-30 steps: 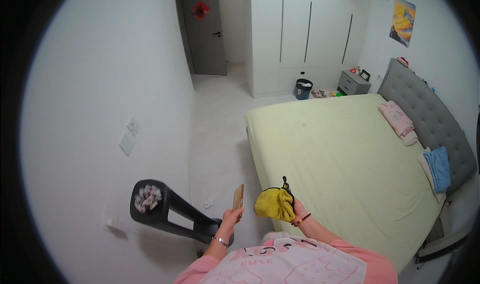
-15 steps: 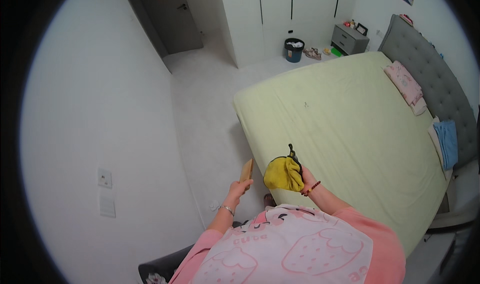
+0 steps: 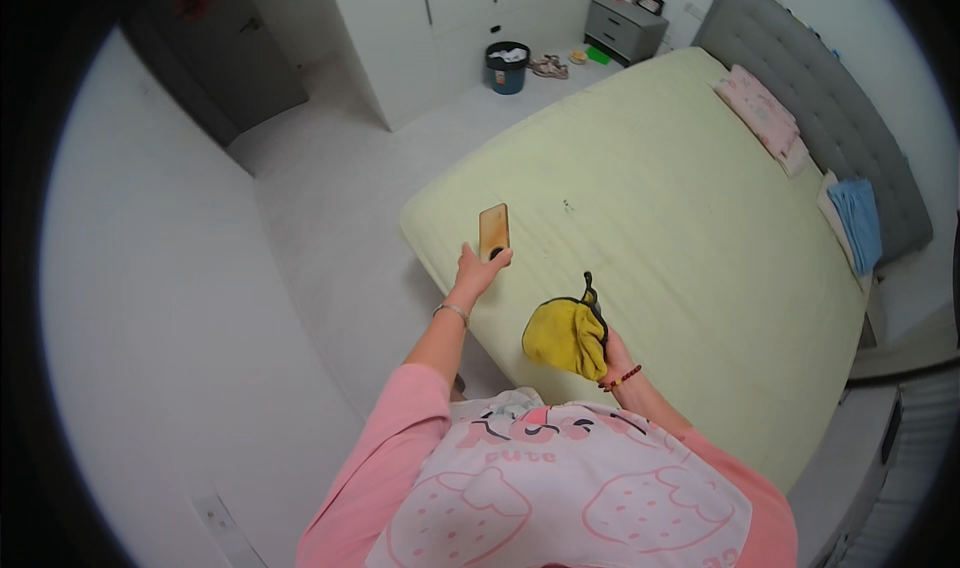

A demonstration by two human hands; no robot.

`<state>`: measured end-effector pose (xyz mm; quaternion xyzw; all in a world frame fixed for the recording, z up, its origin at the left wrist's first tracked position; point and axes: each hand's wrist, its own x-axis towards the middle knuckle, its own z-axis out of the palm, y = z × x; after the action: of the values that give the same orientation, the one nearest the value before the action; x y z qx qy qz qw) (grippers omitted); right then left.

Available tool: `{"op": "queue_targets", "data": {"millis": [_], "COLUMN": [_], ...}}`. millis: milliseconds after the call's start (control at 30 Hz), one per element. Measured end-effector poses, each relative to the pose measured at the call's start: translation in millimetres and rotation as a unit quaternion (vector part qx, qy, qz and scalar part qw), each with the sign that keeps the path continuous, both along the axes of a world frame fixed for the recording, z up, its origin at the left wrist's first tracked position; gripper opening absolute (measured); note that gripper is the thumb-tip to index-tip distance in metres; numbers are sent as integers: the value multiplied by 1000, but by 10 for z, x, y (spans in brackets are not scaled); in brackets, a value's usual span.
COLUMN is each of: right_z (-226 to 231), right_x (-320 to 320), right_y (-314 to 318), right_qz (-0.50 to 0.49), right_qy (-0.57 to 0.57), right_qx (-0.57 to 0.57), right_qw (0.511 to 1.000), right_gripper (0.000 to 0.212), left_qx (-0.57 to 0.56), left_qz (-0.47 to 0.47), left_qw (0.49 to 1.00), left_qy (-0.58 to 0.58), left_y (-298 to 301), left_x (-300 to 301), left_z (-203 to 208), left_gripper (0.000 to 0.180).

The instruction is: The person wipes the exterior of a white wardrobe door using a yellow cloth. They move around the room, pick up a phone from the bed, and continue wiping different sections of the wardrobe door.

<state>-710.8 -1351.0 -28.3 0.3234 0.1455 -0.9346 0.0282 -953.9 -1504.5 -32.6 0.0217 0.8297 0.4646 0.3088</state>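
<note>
My left hand (image 3: 480, 270) is closed around the lower end of a mobile phone (image 3: 495, 230). The phone has an orange-gold back with a dark round patch near my thumb, and it is over the near left part of the bed. In my right hand (image 3: 618, 360) is a yellow cloth (image 3: 562, 336) with dark edging and a black loop sticking up. The cloth hangs bunched over the near edge of the bed, and some of my right fingers are hidden behind it.
The bed (image 3: 640, 198) has a pale green sheet, a pink folded pillow (image 3: 762, 118), a blue cloth (image 3: 856, 218) and a grey headboard (image 3: 810, 98). Beyond are a bin (image 3: 508, 70), shoes (image 3: 548, 66) and a grey nightstand (image 3: 625, 30). A white wall (image 3: 150, 298) stands at left.
My left hand has reached forward, carrying the phone from beside the bed to over the sheet. The phone's back now faces up. My right hand still holds the cloth; the view has shifted right.
</note>
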Motion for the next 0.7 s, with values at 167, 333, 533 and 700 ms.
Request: {"op": "queue_targets", "data": {"millis": [167,333,533,700], "right_z": [178,116,212,-159], "right_x": [39,-207,-503,-553], "right_y": [-4,-195,-313,324], "right_qz": [27,192,262,293], "right_qy": [25,108,116,-13], "right_qx": [-49,-76,502,301], "right_qw": [998,972,816,908], "right_gripper": [38,42,44,41], "left_qx": [177,387,369,383], "left_qz": [-58,24,184,273], "left_qw": [945,841,876,856], "left_qy": [-271,-377,-250,-215], "left_y": [-134,-312,-545,-564], "left_x": [899,1639,1519,1510], "left_z": [316,534,687,758], "left_gripper": [81,55,42,44]}}
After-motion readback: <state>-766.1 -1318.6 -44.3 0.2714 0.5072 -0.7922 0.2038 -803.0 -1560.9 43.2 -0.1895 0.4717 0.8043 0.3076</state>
